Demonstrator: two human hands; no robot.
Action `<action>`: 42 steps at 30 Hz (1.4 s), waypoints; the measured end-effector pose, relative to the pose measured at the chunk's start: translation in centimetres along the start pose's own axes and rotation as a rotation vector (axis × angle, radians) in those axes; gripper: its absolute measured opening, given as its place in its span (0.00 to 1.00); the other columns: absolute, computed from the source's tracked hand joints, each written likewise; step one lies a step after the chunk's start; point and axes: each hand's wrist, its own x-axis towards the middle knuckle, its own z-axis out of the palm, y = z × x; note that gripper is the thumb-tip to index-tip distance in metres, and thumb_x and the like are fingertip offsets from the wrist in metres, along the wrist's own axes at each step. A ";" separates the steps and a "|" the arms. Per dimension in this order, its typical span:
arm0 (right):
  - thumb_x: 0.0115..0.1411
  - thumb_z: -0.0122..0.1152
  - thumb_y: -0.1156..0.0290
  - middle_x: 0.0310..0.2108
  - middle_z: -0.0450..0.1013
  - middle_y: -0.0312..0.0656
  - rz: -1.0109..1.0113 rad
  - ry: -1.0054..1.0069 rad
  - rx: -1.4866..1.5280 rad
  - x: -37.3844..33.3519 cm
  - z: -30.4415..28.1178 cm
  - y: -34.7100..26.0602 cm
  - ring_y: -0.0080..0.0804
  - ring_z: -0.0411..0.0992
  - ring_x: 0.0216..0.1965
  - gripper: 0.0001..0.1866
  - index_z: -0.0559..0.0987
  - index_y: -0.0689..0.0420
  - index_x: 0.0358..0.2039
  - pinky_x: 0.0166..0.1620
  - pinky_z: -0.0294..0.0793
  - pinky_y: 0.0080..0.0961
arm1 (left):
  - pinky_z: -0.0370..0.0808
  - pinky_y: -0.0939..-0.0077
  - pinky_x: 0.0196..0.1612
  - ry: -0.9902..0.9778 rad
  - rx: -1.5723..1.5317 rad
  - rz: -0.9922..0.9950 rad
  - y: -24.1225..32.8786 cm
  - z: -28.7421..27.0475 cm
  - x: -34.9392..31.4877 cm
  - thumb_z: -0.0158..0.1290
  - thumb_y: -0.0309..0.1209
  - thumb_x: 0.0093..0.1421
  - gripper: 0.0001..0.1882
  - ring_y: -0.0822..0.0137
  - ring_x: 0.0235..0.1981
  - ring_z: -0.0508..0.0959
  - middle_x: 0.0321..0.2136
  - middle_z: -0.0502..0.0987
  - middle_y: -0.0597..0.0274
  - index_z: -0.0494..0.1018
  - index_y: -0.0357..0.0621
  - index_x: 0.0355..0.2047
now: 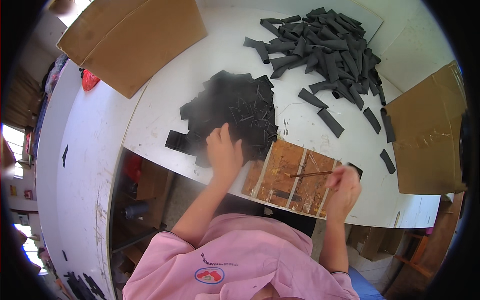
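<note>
My left hand rests at the near edge of a heap of flat black fabric pieces, fingers stretched over it and the thumb apart. Closed fingers of my right hand grip a thin brown stick, which points left across a worn brown board with pale strips. What the stick's tip is like is too small to tell. A dark narrow piece lies on the board's near part. Just beyond my right hand sits a small black object, partly hidden by the fingers.
Dark grey fabric tubes are piled at the far right of the white table, with several loose ones nearer. One cardboard box stands far left, another at the right. An open shelf space lies below the table's left part.
</note>
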 end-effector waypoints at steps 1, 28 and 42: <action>0.60 0.40 0.62 0.14 0.63 0.35 -0.002 -0.072 0.014 -1.6 0.5 0.2 0.20 0.62 0.18 0.17 0.71 0.62 0.24 0.22 0.59 0.16 | 0.65 0.65 0.38 -0.036 0.057 -0.018 -0.8 0.4 0.4 0.55 0.24 0.43 0.20 0.53 0.37 0.66 0.35 0.66 0.50 0.67 0.36 0.39; 0.49 0.59 0.75 0.20 0.70 0.29 0.464 -0.600 0.327 -2.3 5.8 -0.9 0.12 0.64 0.22 0.03 0.75 0.61 0.24 0.27 0.64 0.14 | 0.64 0.91 0.24 -0.772 -1.534 -0.680 2.7 -6.8 -1.6 0.52 0.29 0.54 0.07 0.81 0.23 0.69 0.26 0.72 0.65 0.68 0.40 0.31; 0.53 0.55 0.73 0.18 0.67 0.28 0.331 -0.569 0.248 -3.3 4.9 0.8 0.12 0.61 0.22 0.06 0.74 0.62 0.22 0.26 0.61 0.12 | 0.66 0.89 0.19 -1.087 -1.477 -0.705 2.8 -7.4 -0.9 0.52 0.27 0.52 0.07 0.79 0.17 0.69 0.19 0.71 0.66 0.71 0.36 0.31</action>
